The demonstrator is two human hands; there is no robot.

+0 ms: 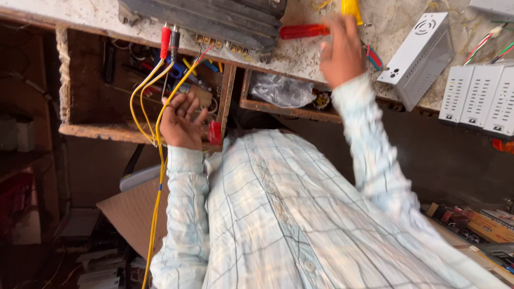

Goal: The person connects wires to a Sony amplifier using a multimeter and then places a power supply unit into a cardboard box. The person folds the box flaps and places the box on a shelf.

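Overhead, right hand gripping a yellow-handled tool; left hand loosely open beside yellow wires.

Yellow wires across open drawer

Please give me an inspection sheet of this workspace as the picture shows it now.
Surface: dusty, speckled workbench top.
Job's things: dark finned unit at the bench edge; yellow tool; red-handled tool.
Clutter: open drawer of tools; plastic bag; grey metal boxes.
Grip: left hand by the drawer, fingers curled, holding unclear; right hand at the yellow tool, blurred.
Cables: yellow wires hang from the unit.
Surroundings: cardboard sheet below.
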